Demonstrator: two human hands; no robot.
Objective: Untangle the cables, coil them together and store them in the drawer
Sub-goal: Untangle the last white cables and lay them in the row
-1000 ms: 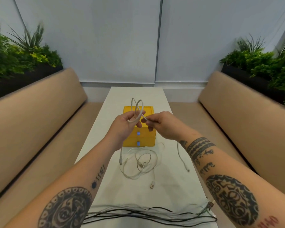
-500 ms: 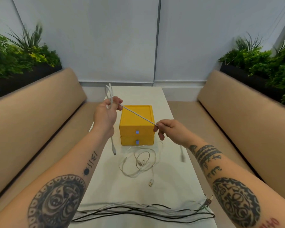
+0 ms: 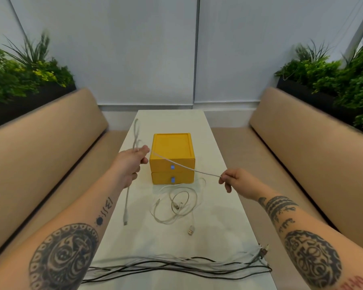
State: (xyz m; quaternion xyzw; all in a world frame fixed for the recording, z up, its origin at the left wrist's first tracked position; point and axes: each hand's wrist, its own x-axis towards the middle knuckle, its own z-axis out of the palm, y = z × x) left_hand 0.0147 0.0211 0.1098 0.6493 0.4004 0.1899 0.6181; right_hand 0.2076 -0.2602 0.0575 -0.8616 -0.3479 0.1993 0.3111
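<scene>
in the head view, the loop of the white cable [image 3: 197, 171] that rises above the left hand [image 3: 132, 162] is blurred, and the part inside the fist is hidden. beyond the right hand [image 3: 236, 181] i cannot follow the cable, because the hand covers it. both upper arms are cut off by the frame. the left forearm covers one end of the long bundle [image 3: 176, 264] of black and white cables, which lies near the bottom edge.

the left hand is clenched around the cable. the right hand pinches it between thumb and fingertips. between the two grips the cable runs almost straight, a little sagging, in the air in front of the yellow drawer box [image 3: 172, 151]. below the left grip one end hangs down to a small plug.

under the stretched part, a loose coil [image 3: 176, 206] of thin white cables lies on the table [image 3: 218, 216], touching nothing else, with a metal usb plug [image 3: 190, 230] at its near side.

the box is matte and square with a raised rim on top. both its drawers are closed, and each has a small blue handle. the table is white and smooth, and padded beige benches [image 3: 51, 143] stand on both sides of it.
</scene>
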